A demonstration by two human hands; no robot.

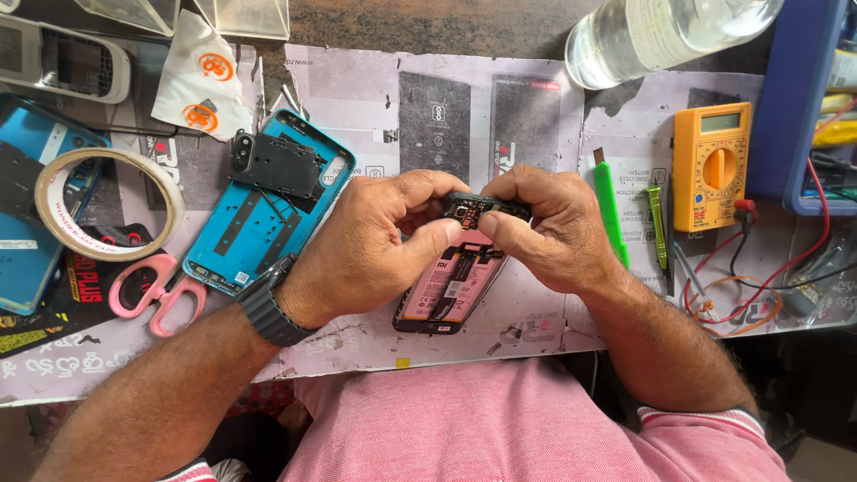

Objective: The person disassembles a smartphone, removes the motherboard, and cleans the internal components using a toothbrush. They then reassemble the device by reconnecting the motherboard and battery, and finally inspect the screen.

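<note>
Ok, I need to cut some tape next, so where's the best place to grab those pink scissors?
Take the pink scissors by the two handle loops. They lie flat with the loops spread open toward the table's near edge, so come from above on that side. The blades point away, tucked under the tape roll.

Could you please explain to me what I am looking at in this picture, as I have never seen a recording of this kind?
There is no machine here: a person wears a camera on the head, so the single view looks down at their own two bare hands over a paper-covered workbench.

The left hand and the right hand together pinch a small black phone part above an opened phone with a pink battery.

Around them lie a blue phone back cover, a roll of clear tape, pink-handled scissors, a green plastic pry tool, an orange multimeter with red and black leads, and a clear plastic bottle.
</note>
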